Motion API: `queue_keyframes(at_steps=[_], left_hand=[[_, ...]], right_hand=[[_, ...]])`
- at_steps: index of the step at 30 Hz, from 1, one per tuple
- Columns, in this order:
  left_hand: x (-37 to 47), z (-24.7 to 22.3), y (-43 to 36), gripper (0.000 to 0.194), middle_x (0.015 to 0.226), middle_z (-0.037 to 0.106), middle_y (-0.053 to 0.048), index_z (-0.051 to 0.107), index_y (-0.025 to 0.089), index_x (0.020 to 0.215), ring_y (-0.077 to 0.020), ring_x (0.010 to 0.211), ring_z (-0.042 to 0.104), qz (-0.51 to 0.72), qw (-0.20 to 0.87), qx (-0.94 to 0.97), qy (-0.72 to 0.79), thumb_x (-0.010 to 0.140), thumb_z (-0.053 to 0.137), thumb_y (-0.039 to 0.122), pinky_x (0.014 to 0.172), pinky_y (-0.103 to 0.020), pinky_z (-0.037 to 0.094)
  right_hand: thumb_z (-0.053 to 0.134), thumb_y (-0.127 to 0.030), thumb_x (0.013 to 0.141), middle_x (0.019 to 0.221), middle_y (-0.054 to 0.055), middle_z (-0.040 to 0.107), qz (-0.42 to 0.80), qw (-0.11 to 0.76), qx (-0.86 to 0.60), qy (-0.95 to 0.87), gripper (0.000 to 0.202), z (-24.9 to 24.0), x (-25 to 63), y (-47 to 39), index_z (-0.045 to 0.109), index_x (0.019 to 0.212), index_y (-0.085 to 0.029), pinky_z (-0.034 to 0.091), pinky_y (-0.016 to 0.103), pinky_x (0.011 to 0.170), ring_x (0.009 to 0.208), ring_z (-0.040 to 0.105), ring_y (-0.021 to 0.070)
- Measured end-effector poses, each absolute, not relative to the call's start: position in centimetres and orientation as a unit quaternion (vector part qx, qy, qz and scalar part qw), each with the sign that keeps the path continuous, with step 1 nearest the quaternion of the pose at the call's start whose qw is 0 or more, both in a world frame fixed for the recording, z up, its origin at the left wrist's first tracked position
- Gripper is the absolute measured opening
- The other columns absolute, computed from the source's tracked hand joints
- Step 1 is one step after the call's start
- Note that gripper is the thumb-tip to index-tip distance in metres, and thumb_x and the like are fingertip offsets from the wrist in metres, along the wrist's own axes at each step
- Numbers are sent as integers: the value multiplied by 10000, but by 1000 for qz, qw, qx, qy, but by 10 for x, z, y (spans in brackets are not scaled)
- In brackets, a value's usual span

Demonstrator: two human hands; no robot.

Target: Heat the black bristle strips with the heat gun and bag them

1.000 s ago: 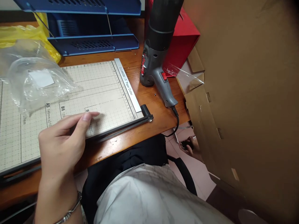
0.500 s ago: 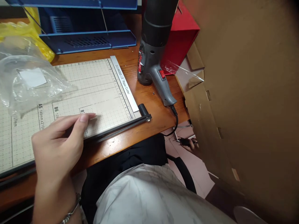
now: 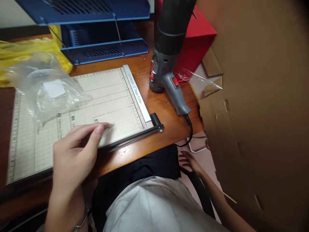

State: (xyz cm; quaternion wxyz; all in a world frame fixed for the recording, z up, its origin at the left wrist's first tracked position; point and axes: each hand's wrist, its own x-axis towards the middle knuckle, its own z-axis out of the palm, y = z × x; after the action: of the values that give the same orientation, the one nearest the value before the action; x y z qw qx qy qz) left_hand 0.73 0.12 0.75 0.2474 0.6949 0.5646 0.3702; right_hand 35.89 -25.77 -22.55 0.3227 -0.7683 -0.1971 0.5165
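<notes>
My left hand [image 3: 77,149] rests over the front of a paper cutter [image 3: 113,112], thumb pressed against the side of the index finger in a pinch. Whatever may be between those fingertips is too small or hidden to see. On the cutter board lies a clear plastic bag [image 3: 72,101] with a white label. My right hand [image 3: 189,160] is low beside the chair, below the table edge, its fingers apart and nothing visible in them. A grey and black heat gun [image 3: 172,82] stands nozzle up on the table, right of the cutter.
A large cardboard sheet or box [image 3: 256,106] walls off the right side. Behind are blue file trays [image 3: 108,53], a yellow plastic bag [image 3: 26,48] and a red box [image 3: 200,42]. The heat gun's cord [image 3: 191,132] hangs over the table edge.
My right hand has let go of a dark bristly bundle, and its forearm now shows. The left hand keeps its pinch over the cutter. The view has shifted, moving things rightward and down.
</notes>
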Motion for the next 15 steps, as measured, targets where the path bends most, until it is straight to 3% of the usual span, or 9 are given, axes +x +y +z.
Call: queue_keyframes(at_steps=[4,8,10,12,15], left_hand=[[6,9,2,195,996,802,-11,812,273,970,-213,951,736,358,254,722,535,962,666,402,915,-338,563],[6,8,2,195,988,798,-28,793,266,978,-224,955,728,348,239,746,515,992,627,366,890,-358,561],[8,8,1,173,976,797,-32,780,263,972,-226,953,725,351,227,757,503,999,620,323,881,-369,562],[8,11,0,158,996,796,-38,767,264,992,-228,964,728,361,218,759,496,1004,611,285,887,-381,567],[4,18,-7,159,1061,793,-51,750,274,1055,-244,1012,732,380,177,756,503,1005,601,257,920,-413,571]], right_hand=[[539,-825,813,1391,153,649,598,329,-712,-166,773,-220,355,-226,596,1319,-245,607,439,897,1138,712,289],[658,-818,727,1572,162,485,598,316,-712,-188,899,-192,348,-217,537,1417,-256,536,497,1056,1391,546,347],[700,-759,738,1577,161,474,577,303,-728,-212,866,-179,341,-218,528,1428,-265,472,521,1131,1414,516,353],[637,-729,811,1546,145,504,515,298,-749,-292,769,-169,330,-219,533,1423,-274,486,514,1109,1357,557,337],[588,-682,870,1301,135,646,365,294,-787,-402,545,-157,309,-218,651,1195,-249,495,531,1051,1211,615,338]])
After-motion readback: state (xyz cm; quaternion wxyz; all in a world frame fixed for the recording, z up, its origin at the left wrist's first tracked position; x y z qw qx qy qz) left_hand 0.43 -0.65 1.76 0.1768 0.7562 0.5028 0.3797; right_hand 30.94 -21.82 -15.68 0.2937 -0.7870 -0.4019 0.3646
